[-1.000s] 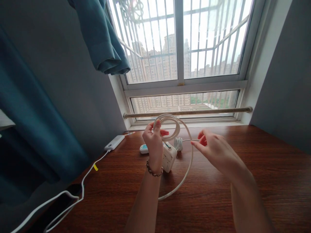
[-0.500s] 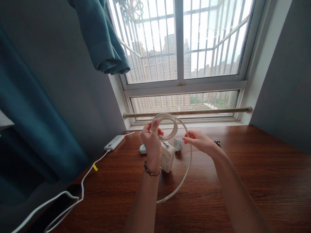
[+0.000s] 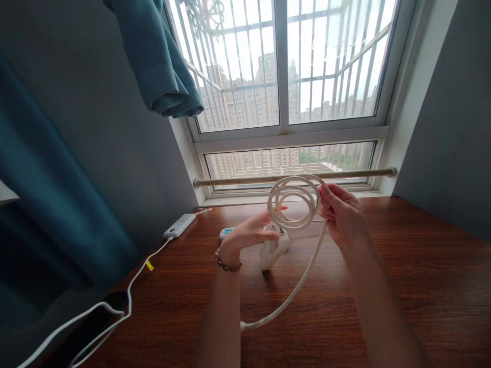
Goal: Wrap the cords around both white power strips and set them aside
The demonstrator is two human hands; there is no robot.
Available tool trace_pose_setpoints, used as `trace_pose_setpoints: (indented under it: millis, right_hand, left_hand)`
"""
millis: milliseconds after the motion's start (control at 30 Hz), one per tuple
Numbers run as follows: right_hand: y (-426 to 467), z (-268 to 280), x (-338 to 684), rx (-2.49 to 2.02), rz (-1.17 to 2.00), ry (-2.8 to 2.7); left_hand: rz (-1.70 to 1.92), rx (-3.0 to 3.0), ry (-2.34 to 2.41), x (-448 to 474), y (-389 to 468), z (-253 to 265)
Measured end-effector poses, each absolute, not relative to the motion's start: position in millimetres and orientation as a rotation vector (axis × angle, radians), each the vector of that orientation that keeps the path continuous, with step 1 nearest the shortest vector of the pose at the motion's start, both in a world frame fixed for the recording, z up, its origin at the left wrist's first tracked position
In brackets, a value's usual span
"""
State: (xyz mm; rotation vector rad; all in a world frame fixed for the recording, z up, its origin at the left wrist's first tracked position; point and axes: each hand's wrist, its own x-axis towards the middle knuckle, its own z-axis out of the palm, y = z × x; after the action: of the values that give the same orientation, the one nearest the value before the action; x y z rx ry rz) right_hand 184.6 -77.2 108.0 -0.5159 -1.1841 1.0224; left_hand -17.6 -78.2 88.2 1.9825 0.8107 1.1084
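Note:
My right hand [image 3: 341, 217] grips a coil of thick white cable [image 3: 293, 204], held upright above the wooden table [image 3: 402, 286]. The cable's free length hangs from the coil and trails down to the table near my left forearm. A white power strip [image 3: 273, 249] stands tilted on the table just under the coil. My left hand [image 3: 249, 234], with a bead bracelet on the wrist, has its fingers spread. Its thumb rests on top of the strip and a fingertip reaches the coil's left side.
A white power bank [image 3: 180, 225] lies at the table's back left, its thin white cable [image 3: 130, 291] running off the left edge. A small white and blue device [image 3: 226, 232] sits behind my left hand. A teal garment [image 3: 161, 66] hangs by the barred window.
The coil has passed from my left hand to my right hand and shifted right. My left hand has dropped down to the power strip, and the coil has gained a loop.

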Motion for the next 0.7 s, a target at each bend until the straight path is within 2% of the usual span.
trace_pose_setpoints:
  millis: [267, 500, 700]
  right_hand:
    - [-72, 108, 184, -0.426, 1.081, -1.021]
    - [-71, 106, 183, -0.362, 1.117, -1.003]
    - [-82, 114, 197, -0.313, 1.014, -0.989]
  left_hand:
    - [0.458, 2.203, 1.024, -22, -46, 53]
    - [0.385, 2.266, 1.038, 2, -21, 25]
    - [0.577, 2.26, 1.267, -9, -43, 48]
